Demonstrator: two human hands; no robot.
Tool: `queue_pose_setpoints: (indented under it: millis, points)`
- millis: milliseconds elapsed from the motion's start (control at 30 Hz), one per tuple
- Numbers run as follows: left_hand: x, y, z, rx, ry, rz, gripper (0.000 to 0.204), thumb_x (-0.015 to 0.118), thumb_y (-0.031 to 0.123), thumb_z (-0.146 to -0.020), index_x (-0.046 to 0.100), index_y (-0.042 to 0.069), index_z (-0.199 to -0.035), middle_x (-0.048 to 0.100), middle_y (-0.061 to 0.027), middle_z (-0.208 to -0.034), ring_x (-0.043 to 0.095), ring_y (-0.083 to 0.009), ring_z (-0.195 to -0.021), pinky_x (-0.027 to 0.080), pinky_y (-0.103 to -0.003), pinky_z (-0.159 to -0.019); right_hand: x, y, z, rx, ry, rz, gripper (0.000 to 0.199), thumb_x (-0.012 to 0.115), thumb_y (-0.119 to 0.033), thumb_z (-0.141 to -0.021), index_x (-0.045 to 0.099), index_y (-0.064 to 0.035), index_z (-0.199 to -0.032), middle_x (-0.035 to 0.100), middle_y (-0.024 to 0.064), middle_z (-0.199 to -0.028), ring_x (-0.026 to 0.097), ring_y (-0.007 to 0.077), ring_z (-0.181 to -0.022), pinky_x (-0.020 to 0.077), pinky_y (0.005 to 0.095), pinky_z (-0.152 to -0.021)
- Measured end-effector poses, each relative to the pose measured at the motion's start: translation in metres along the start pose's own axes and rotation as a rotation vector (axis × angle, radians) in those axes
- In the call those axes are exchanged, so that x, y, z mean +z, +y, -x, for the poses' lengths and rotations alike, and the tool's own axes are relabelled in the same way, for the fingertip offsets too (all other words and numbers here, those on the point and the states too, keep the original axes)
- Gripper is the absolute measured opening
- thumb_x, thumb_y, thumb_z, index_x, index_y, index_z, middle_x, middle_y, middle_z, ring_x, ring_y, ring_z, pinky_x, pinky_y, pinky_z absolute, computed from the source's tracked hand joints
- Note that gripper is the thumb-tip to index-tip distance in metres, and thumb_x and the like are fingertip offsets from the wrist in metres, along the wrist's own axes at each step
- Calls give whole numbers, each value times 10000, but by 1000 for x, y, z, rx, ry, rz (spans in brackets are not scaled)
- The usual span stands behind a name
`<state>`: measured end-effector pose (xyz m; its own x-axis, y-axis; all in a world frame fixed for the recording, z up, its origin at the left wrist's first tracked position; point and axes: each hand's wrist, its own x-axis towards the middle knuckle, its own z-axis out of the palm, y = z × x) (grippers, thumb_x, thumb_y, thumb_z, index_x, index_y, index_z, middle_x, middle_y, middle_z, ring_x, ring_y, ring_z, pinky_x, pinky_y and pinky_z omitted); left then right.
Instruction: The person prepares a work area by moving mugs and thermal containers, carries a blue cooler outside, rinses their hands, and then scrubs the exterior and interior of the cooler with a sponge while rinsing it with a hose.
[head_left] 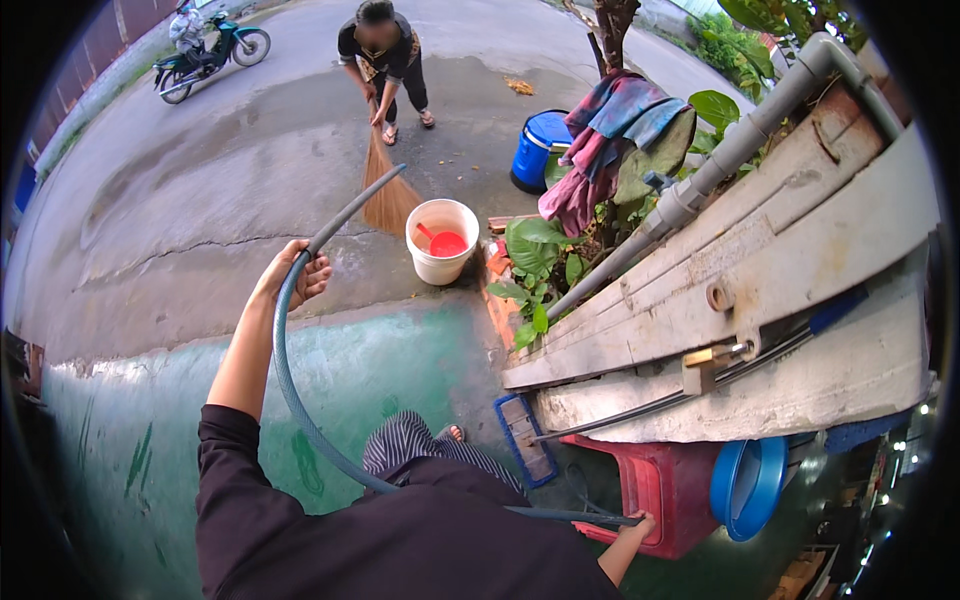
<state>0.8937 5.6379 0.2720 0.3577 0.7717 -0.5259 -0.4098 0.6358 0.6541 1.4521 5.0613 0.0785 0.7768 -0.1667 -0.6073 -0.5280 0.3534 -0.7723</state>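
Note:
A grey-blue garden hose (284, 345) runs in front of my body from one hand to the other. My left hand (298, 270), raised ahead of me, has its thumb side against the hose below its free end, the fingers curled. That end points toward a white bucket (438, 275) holding a red dipper (446, 244). Low at my right side, my right hand (645, 526) is closed round the hose's other stretch, beside a red plastic stool (650, 490). No water shows at the hose's end.
Ahead, a person (385, 55) bends over a straw broom (388, 185) behind the bucket. A motorbike (212, 55) with a rider is on the road. To the right are a blue drum (540, 150), cloths on a plant, a grey pipe (680, 200), a floor mop (525, 440) and a blue basin (750, 490).

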Motion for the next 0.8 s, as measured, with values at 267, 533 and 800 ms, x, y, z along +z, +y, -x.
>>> queue_pose_setpoints:
  millis: [267,533,800]
  points:
    - [18,32,-224,-141,46,299,209,355,216,-866,410,29,-790,371,55,-479,336,-37,-331,276,-196,-314,74,106,96,301,-320,900,240,573,-243,-711,523,-121,-911,534,75,-823,613,263,-738,496,408,-611]
    - [86,46,-424,-230,103,370,411,296,353,-899,403,50,-643,392,-12,-480,355,-108,-373,305,-240,-346,212,180,217,480,-1359,1748,588,350,-571,-865,559,-27,-941,586,87,-951,532,175,-915,391,304,-840]
    - [144,3,-490,-396,-16,425,679,153,517,-897,431,-44,-1160,540,-248,-1095,582,-315,-863,498,-373,-590,433,164,374,-263,-1336,1167,360,528,-284,-860,494,-4,-1083,576,97,-853,560,190,-724,443,307,-662]
